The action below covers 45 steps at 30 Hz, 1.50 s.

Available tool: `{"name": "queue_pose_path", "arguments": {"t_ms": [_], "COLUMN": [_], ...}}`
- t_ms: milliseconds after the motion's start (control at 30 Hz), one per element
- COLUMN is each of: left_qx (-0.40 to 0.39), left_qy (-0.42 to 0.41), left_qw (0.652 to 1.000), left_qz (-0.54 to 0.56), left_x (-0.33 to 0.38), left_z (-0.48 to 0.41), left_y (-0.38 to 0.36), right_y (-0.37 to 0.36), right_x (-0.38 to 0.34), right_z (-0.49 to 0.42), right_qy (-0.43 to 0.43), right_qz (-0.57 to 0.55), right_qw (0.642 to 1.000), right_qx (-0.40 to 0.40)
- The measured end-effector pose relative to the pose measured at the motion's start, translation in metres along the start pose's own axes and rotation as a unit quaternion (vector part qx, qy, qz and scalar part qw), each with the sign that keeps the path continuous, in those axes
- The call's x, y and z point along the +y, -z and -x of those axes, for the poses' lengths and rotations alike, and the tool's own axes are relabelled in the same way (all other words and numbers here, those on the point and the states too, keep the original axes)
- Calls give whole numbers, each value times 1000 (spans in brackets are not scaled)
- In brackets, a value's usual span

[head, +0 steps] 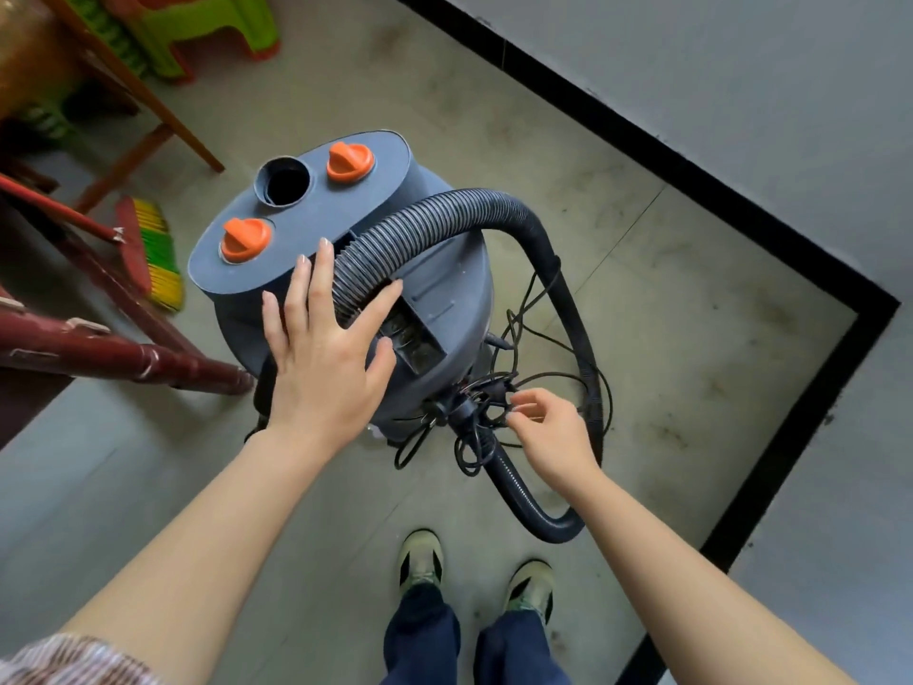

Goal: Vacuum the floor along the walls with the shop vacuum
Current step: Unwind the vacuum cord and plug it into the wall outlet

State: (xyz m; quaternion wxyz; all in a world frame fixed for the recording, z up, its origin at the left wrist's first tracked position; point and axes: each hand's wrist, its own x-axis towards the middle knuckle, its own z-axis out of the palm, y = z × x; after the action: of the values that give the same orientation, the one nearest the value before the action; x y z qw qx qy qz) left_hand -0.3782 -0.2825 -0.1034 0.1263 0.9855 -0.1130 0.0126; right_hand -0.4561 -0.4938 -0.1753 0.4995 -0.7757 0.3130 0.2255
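Observation:
A grey shop vacuum (435,249) with two orange knobs and a round open port on its lid stands on the floor in front of me. Its black ribbed hose (558,269) arcs from the top down to the right and loops back near my feet. My left hand (326,348) lies flat on the lid with fingers spread, touching the hose where it starts. My right hand (548,427) pinches the tangled black power cord (494,402) wound around the hose end at the vacuum's lower side.
Grey walls with a black baseboard (770,432) form a corner at the right. Dark red wooden furniture legs (148,363) and a broom (148,254) with green-yellow bristles sit at the left. Green plastic stools (197,27) stand at the top left. My shoes (474,571) are below.

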Motion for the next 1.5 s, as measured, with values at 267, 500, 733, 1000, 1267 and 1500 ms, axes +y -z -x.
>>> {"name": "queue_pose_path", "arguments": {"t_ms": [267,500,733,1000,1267,1500], "left_qx": [-40,-27,-3,-1,21,18], "left_qy": [-83,-24,-14,-42,-117,-147], "left_qw": [995,995,1000,997,988,987], "left_qz": [48,90,18,-61,-96,-56], "left_x": [-9,-14,-26,-22,-22,-6], "left_z": [11,-4,-36,-18,-1,14], "left_y": [5,19,25,17,8,-9], "right_y": [-40,-48,-51,-64,-58,-31], "right_x": [-11,-23,-33,-19,-3,-21], "right_z": [-2,-2,0,-4,-2,-1], "right_qy": [25,67,186,312,347,123], "right_qz": [36,111,290,399,300,-166], "right_qw": [996,991,937,862,888,966], "right_qx": [-71,-46,-58,26,26,154]}}
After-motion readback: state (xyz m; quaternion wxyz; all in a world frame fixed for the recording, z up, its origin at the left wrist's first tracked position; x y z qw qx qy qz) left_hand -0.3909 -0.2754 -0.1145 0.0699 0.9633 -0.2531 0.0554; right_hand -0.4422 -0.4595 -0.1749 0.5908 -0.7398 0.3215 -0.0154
